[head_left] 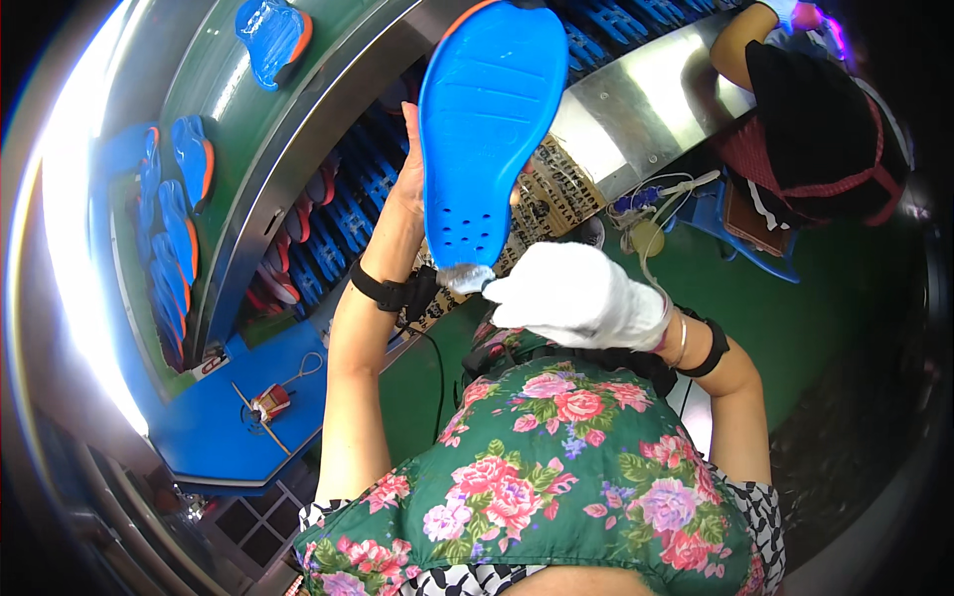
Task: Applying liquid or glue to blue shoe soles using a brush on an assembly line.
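A blue shoe insole (487, 124) with an orange rim at its far end is held up in front of me. My left hand (408, 169), bare, grips it from behind; the thumb shows along the left edge and fingertips peek out at the right edge. The insole's narrower end, dotted with small holes, points toward me. In a white glove, my right hand (571, 298) is closed around a small brush (465, 278) with greyish bristles. Those bristles are at the insole's near edge, seemingly touching it. The glove hides most of the brush's handle.
Several blue insoles (179, 238) lie on the green conveyor belt (214, 89) at left. Beside it is a blue table (238, 417) with a small red-and-white container (270, 401). Printed cardboard (556, 189) lies beyond my hands. Another person (820, 129) sits at the far right.
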Demonstrator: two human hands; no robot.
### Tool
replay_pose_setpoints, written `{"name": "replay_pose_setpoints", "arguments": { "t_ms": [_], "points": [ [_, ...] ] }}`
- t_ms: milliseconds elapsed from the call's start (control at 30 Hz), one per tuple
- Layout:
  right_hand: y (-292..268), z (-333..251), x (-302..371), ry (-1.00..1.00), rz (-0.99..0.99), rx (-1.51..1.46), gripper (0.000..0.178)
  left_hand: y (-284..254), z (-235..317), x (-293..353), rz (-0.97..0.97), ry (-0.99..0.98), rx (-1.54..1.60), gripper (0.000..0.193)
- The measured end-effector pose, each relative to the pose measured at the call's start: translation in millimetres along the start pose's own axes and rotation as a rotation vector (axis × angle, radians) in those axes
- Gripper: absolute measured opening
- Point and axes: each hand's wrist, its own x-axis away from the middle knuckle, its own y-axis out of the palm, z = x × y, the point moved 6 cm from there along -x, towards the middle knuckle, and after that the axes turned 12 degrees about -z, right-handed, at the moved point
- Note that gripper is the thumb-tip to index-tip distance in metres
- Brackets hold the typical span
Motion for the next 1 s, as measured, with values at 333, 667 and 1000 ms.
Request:
{"name": "replay_pose_setpoints", "arguments": {
  "t_ms": [333, 667, 1000],
  "points": [
    [-10, 9, 3, -0.007, 0.032, 0.064, 0.028, -27, 3, 2, 0.332, -0.145, -0.277, 0.106],
    [-33, 32, 14, 0.288, 0.365, -0.436, 0.009, -28, 4, -13, 0.163, -0.069, -0.12, 0.109],
    [-54, 11, 11, 0.206, 0.529, 0.352, 0.021, -18, -1, -37, 0.322, 0.444, -0.248, 0.117]
  ]
}}
